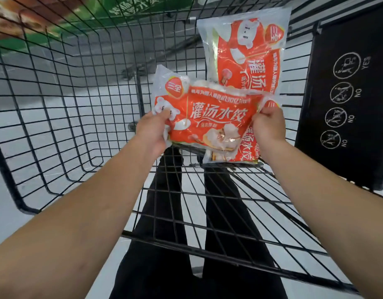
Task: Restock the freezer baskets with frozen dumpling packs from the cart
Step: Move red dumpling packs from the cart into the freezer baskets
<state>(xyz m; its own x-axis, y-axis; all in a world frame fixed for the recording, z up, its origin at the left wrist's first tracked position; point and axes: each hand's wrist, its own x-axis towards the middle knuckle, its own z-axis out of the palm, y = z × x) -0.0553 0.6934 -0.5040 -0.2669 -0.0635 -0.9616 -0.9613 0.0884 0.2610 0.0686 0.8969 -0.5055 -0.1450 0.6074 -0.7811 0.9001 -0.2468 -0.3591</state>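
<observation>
1. Dumpling pack [208,119] lifted inside the wire cart [56,100], held flat and face-up between both hands.
2. Left hand [152,130] pinching the pack's left edge, thumb on the printed front, fingers curled behind.
3. Right hand [269,126] clamped on the crinkled right edge; seems to grip a second pack [249,147] underneath too, though overlap hides the exact hold.
4. Third pack [244,48] leaning upright against the cart's far wall, untouched.
5. Likely handling: thin glossy film, probably slick and cold; loose hard lumps inside, so floppy and prone to sagging in the middle; moderate weight; seams possibly weak under a sharp tug.
6. Best hold, by judgement: both short edges as now, or a palm beneath the bulk; no squeezing of the contents.
7. Freezer baskets not in view.
</observation>
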